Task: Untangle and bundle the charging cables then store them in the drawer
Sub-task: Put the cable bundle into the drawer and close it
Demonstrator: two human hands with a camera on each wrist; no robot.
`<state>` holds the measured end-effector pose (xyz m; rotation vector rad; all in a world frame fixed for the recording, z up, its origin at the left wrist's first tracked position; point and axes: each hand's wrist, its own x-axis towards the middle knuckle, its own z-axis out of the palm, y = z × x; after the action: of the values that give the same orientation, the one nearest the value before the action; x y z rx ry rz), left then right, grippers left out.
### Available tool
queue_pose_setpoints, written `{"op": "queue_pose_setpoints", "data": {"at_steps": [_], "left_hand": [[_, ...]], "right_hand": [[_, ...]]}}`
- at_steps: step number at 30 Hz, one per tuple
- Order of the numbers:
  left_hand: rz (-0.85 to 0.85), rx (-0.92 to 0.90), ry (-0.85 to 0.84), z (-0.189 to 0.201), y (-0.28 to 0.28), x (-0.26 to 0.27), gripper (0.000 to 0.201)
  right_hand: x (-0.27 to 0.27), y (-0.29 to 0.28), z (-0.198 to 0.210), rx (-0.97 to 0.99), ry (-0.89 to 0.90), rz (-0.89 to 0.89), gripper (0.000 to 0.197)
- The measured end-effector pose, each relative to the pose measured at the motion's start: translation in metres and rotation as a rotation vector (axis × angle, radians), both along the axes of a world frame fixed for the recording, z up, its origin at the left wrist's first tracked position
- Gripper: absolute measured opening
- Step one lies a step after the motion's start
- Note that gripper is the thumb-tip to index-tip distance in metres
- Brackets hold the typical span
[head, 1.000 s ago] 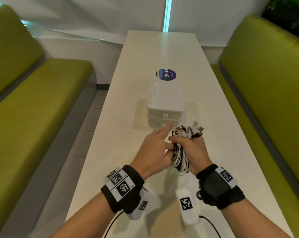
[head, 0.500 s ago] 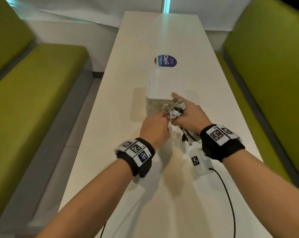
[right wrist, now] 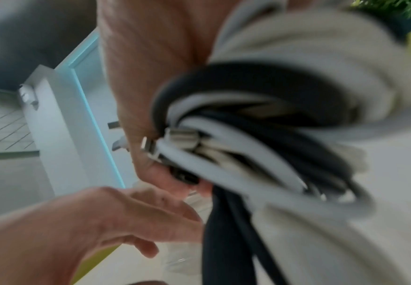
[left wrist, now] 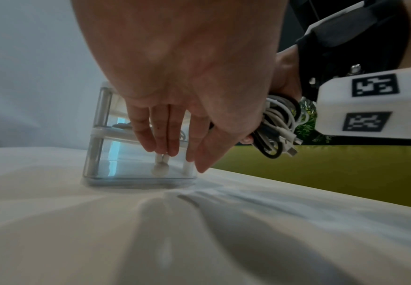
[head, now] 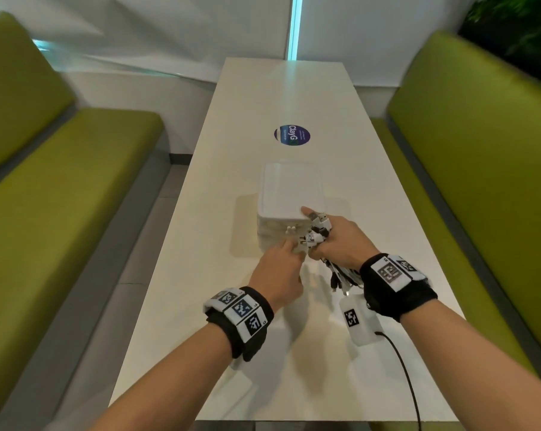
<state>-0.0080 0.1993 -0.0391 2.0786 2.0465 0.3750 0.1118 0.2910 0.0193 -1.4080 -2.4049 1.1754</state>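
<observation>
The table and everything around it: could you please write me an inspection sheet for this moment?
Surface: white table with a round blue sticker.
Job's things: clear two-tier drawer box with white knobs; both drawers look closed.
Clutter: nothing seen.
Grippers: left hand has straight fingers at the lower drawer's knob; right hand grips the cable bundle, its thumb on the box top.
Cables: black and white ones coiled together, plugs sticking out above the fist; a black wire runs from a wrist unit.
Surroundings: green benches on both sides, white wall, plant at far right.
</observation>
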Motion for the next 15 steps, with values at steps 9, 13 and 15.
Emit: {"op": "queue_pose_setpoints", "data": {"at_steps": [9, 13, 15], "left_hand": [[0.000, -0.028, -0.052, -0.002, -0.094, 0.032, 0.050], [0.004, -0.031, -0.029, -0.003, -0.120, 0.043, 0.045], [-0.028, -0.032, -0.030, -0.001, -0.126, 0.046, 0.043]], "right_hand": [[0.019, -0.065, -0.002, 0.036, -0.089, -0.011, 0.089], [0.023, -0.081, -0.002, 0.093, -0.138, -0.006, 0.090], [0.026, -0.083, -0.003, 0.111, -0.143, -0.021, 0.090]]}}
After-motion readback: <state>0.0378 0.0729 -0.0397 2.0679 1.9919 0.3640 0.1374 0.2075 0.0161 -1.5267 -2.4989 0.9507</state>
